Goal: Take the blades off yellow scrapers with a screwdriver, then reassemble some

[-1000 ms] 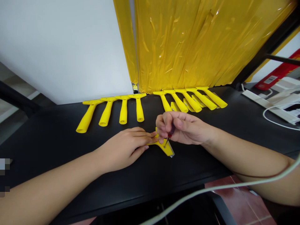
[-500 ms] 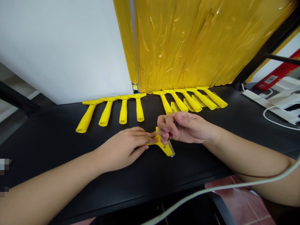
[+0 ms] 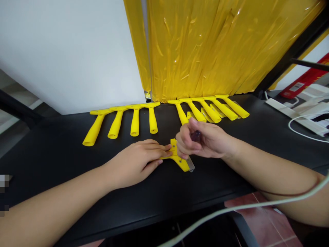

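Note:
My left hand [image 3: 141, 159] lies over the handle of a yellow scraper [image 3: 182, 164], fingers closed on it and holding it flat on the black tabletop. Its wide head points right, with small screws showing and a metal blade [image 3: 191, 164] sticking out along the edge. Above that head, my right hand [image 3: 203, 139] is curled round what looks like a screwdriver [image 3: 196, 136]. Only a bit of its dark handle shows between the fingers; the tip is hidden. The right hand covers part of the scraper's head.
Several yellow scraper handles [image 3: 135, 121] lie in a row at the back left. More [image 3: 223, 108] lie at the back right, with yellow pieces under them. Behind stand a white panel [image 3: 77, 55] and yellow wrapped film [image 3: 195, 48]. A pale cable [image 3: 231, 209] crosses the front right.
My right hand has shifted slightly right and its fingers have turned around the dark handle. More of the scraper's head and blade shows. My left hand has stayed in place.

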Demonstrator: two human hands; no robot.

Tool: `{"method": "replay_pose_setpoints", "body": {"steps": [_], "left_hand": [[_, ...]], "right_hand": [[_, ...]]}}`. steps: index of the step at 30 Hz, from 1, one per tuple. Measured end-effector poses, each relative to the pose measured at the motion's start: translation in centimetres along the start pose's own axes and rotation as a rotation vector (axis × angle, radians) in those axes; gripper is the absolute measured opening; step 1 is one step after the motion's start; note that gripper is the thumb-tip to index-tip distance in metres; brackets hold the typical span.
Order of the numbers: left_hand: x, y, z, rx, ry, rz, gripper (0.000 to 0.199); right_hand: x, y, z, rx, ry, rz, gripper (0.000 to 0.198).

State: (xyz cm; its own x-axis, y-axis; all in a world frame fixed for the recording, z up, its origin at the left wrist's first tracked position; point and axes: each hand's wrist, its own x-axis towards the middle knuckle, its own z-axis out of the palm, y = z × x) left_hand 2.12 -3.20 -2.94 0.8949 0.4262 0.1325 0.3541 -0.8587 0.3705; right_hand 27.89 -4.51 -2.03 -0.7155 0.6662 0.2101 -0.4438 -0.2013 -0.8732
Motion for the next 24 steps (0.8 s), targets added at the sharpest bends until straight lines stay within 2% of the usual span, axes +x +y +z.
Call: {"method": "replay_pose_setpoints", "body": {"steps": [5, 9, 12, 15, 19, 24], "left_hand": [[0.0, -0.1, 0.0, 0.015, 0.006, 0.006, 0.040], [0.0, -0.1, 0.0, 0.000, -0.014, 0.005, 0.038], [0.0, -0.1, 0.0, -0.006, -0.005, 0.005, 0.037], [-0.1, -0.1, 0.0, -0.015, 0.010, 0.006, 0.039], [-0.3, -0.2, 0.0, -0.037, 0.025, -0.003, 0.039], [-0.5, -0.2, 0.0, -0.040, 0.012, -0.006, 0.037]], "right_hand": [[-0.1, -0.1, 0.3, 0.054, 0.071, -0.009, 0.031], [0.1, -0.1, 0.3, 0.021, 0.069, -0.033, 0.040], [0.2, 0.0, 0.3, -0.010, 0.071, 0.005, 0.048], [0.2, -0.1, 0.4, 0.014, 0.168, 0.021, 0.054], [0.2, -0.9, 0.0, 0.043, 0.357, -0.053, 0.058], [0.0, -1.9, -1.0, 0.068, 0.402, -0.146, 0.053]]}}
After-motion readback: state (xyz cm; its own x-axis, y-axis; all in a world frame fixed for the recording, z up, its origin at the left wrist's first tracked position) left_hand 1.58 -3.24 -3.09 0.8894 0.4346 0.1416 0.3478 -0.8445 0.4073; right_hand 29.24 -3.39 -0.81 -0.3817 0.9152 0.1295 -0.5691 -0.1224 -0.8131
